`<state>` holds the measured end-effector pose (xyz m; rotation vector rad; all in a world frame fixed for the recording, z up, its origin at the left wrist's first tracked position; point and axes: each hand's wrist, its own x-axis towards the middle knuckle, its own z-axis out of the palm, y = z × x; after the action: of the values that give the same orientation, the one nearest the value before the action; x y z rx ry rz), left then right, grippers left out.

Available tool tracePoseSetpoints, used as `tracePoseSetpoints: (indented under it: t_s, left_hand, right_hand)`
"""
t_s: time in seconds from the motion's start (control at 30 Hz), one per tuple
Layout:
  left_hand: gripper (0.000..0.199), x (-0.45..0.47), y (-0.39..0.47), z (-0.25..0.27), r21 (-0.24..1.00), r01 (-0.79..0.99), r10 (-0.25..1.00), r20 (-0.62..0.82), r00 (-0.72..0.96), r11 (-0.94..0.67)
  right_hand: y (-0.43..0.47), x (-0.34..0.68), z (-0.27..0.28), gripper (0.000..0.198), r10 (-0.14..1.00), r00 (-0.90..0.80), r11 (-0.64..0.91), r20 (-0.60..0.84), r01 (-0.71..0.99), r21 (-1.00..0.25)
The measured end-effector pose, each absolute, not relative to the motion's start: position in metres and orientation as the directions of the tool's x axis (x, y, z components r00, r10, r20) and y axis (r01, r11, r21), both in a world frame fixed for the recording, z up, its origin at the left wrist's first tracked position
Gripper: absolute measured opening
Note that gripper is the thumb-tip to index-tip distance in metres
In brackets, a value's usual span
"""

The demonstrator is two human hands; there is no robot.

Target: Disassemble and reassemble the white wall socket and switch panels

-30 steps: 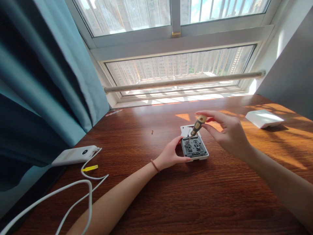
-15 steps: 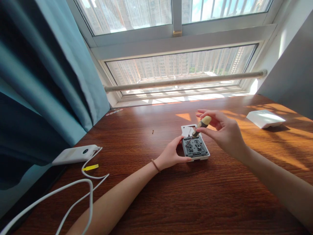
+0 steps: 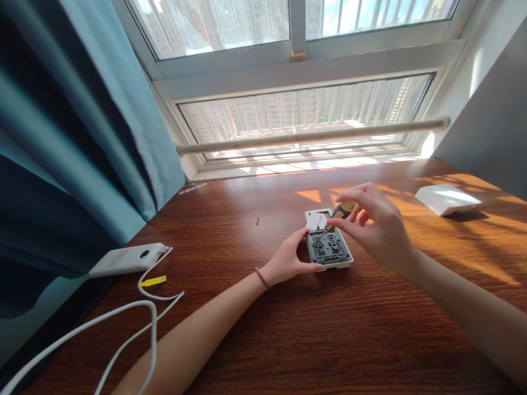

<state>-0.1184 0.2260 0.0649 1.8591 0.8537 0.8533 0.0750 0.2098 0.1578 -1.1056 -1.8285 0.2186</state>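
A square wall switch (image 3: 328, 249) with a dark grey inner plate and a white casing lies on the wooden table. My left hand (image 3: 290, 258) grips its left side, thumb at the near edge and fingers at the far left corner. In my right hand (image 3: 373, 222) is a screwdriver (image 3: 341, 210) with a yellow and grey handle, pinched between thumb and fingers. Its shaft slants down left, the tip at the left part of the grey plate. Just behind the switch lies a white frame (image 3: 316, 220) with flat white pieces, partly hidden by the screwdriver.
A small screw (image 3: 257, 221) lies on the table (image 3: 230, 329) left of the switch. A white block-like piece (image 3: 448, 199) sits at the far right. On the left are a white power bank (image 3: 127, 260), a white cable (image 3: 154, 312) and a yellow tag (image 3: 153, 281).
My right hand's fingers have shifted and curled farther around the screwdriver handle, covering more of it. My left hand and the switch have stayed in place.
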Motion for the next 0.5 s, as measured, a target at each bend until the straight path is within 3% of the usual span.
tracePoseSetpoints:
  t_s: [0.1, 0.27, 0.5]
  left_hand:
    - [0.073, -0.1185, 0.2260, 0.0650, 0.906, 0.220, 0.825, 0.201, 0.529, -0.362]
    - [0.071, -0.1176, 0.2253, 0.0672, 0.911, 0.204, 0.820, 0.204, 0.535, -0.359]
    - [0.071, -0.1179, 0.2251, 0.0670, 0.916, 0.184, 0.814, 0.208, 0.542, -0.357]
  right_hand:
    - [0.2136, 0.0784, 0.1581, 0.032, 0.722, -0.144, 0.596, 0.677, 0.627, -0.502]
    - [0.2135, 0.0760, 0.1577, 0.038, 0.705, -0.281, 0.683, 0.652, 0.518, -0.515]
    - [0.2153, 0.0733, 0.1516, 0.030, 0.649, -0.054, 0.594, 0.759, 0.660, -0.461]
